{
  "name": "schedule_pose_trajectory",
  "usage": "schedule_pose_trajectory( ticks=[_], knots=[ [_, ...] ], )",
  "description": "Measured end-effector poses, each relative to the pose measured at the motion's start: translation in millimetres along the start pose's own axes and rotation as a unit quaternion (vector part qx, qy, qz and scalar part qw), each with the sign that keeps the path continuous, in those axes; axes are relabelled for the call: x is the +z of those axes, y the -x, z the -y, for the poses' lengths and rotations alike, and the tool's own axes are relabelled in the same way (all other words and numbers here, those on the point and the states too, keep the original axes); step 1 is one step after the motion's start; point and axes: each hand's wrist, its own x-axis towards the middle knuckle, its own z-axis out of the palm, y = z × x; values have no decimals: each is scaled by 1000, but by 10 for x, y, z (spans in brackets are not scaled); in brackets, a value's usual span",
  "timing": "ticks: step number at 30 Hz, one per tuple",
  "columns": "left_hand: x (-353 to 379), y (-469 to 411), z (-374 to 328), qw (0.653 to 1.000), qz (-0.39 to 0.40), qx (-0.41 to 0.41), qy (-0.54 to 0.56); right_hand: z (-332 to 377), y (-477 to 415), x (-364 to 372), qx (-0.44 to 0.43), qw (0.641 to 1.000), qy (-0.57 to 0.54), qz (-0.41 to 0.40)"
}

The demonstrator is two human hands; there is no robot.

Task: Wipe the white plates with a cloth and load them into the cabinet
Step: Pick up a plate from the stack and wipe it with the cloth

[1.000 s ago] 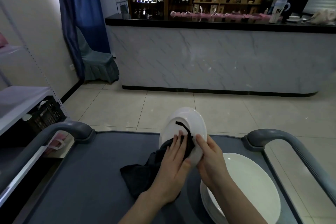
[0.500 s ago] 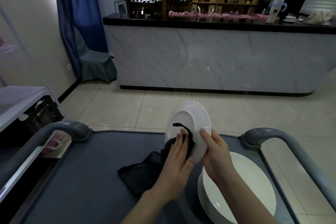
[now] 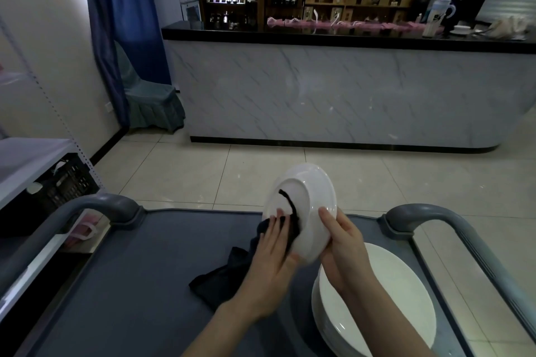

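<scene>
Plate [image 3: 311, 206]: white, held tilted on edge above the grey tabletop [image 3: 116, 284], lower centre of the frame, underside facing the camera
Right hand [image 3: 342, 243]: grips the plate's right rim, thumb on the underside, fingers behind
Left hand [image 3: 269, 264]: fingers straight, pressing the cloth [image 3: 229, 278] against the underside
Cloth: dark, trailing down onto the tabletop; a thin strip crosses the plate's base
Stack of plates [image 3: 400, 307]: white, lower right, on the tabletop under the right forearm
</scene>
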Motion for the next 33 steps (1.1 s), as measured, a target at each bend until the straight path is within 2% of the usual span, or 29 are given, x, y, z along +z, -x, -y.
schedule_pose_trajectory(
  ticks=[5,8,12,17,22,26,29,31,33],
  knots=[
    [23,-98,-206,1000,1,12,21,-82,68,-18,34,999,13,8],
    [-61,-251,-154,999,-11,-21,30,-168,149,-42,41,999,35,11],
    [-143,-301,34,997,-6,-65,-34,-132,176,-68,38,999,19,12],
    [38,-47,-61,999,0,-28,20,13,79,-90,22,1000,-15,0],
    [104,-77,-379,1000,7,-6,-6,-29,82,-109,43,999,-19,-1],
    [11,-305,-310,998,-17,-65,6,-135,215,-118,50,999,2,14],
    [3,-330,-82,994,0,-101,-45,-165,271,-167,53,998,21,-2],
    [32,-253,68,994,-6,-107,-3,-135,283,-218,42,999,34,-6],
    [73,-158,179,989,-20,-116,86,-79,285,-264,28,999,46,4]
  ],
)
